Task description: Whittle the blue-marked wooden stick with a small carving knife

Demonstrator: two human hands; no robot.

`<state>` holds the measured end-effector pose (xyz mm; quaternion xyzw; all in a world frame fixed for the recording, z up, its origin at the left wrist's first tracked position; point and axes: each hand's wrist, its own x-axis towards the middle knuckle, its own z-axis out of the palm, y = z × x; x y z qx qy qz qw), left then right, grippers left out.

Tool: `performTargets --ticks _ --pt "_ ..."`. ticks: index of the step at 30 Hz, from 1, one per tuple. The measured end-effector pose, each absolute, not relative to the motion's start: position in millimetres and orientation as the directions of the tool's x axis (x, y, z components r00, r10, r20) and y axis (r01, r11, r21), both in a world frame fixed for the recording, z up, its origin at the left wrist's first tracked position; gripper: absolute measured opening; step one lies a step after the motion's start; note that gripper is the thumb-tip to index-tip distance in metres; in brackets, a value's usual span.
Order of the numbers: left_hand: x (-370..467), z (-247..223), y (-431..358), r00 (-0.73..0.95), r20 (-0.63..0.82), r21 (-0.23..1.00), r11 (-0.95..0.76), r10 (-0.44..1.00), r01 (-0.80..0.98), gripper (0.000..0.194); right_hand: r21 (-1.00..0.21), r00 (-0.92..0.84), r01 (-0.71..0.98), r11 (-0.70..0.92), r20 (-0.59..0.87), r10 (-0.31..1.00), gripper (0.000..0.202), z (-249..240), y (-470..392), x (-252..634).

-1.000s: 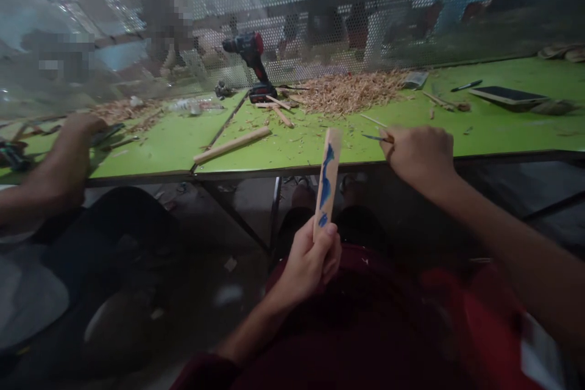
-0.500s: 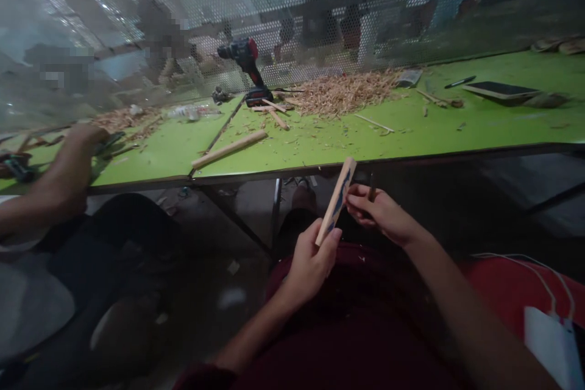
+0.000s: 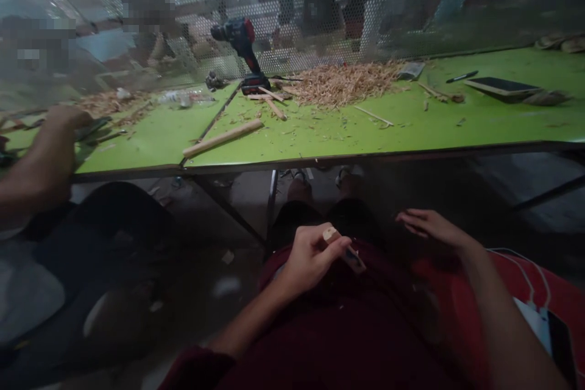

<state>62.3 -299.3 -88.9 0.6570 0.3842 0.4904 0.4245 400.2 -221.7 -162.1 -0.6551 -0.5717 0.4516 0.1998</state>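
My left hand (image 3: 311,259) is closed round a short pale wooden stick (image 3: 333,235) with dark blue marks on one side. The stick points down and to the right over my lap, its cut end near my thumb. Out to the right, away from the stick, hangs my right hand (image 3: 427,225), fingers pressed together; whatever may be in it is too dark to make out. On the green table (image 3: 365,140) lies a longer round wooden rod (image 3: 223,138), and behind it stands a black and red cordless drill (image 3: 244,52).
A heap of wood shavings (image 3: 342,84) lies by the mesh screen (image 3: 283,24). A phone (image 3: 503,86) and a pen (image 3: 461,77) are on the right. At left, a co-worker's arm (image 3: 50,149) reaches over the table. A red seat (image 3: 507,280) is beside me.
My left hand has turned the stick from pointing up to pointing down toward my lap. My right hand has moved right, away from it; the thin dark tool it held no longer shows.
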Motion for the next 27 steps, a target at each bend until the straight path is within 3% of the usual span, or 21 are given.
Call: performTargets --ticks 3,5,8,11,16,21,27 --pt "55 -89 -297 0.218 0.378 0.92 -0.391 0.9 0.015 0.04 -0.674 0.168 0.625 -0.393 -0.375 0.912 0.039 -172 -209 402" --pt "52 -87 -294 0.233 0.345 0.938 -0.325 0.909 -0.123 0.039 -0.65 0.215 0.643 -0.406 -0.356 0.91 0.04 -175 -203 399" --pt "50 -86 -290 0.278 0.217 0.924 -0.105 0.936 -0.368 0.047 -0.769 0.024 0.594 -0.234 -0.275 0.961 0.035 -167 -205 378" --pt "52 -88 -289 0.288 0.175 0.897 -0.032 0.941 -0.441 0.052 -0.864 -0.188 0.502 -0.034 -0.148 0.971 0.041 -140 -216 340" --pt "58 -93 -295 0.224 0.212 0.972 -0.182 0.951 -0.146 0.047 -0.947 -0.34 0.32 0.015 -0.1 0.935 0.039 -82 -244 279" --pt "60 -74 -304 0.2 0.363 0.918 -0.386 0.91 0.089 0.044 -0.999 -0.419 0.048 0.016 -0.005 0.908 0.031 -50 -273 246" --pt "60 -46 -312 0.251 0.381 0.861 -0.441 0.89 0.254 0.04 -0.998 -0.528 -0.062 0.007 0.039 0.848 0.024 -29 -286 234"
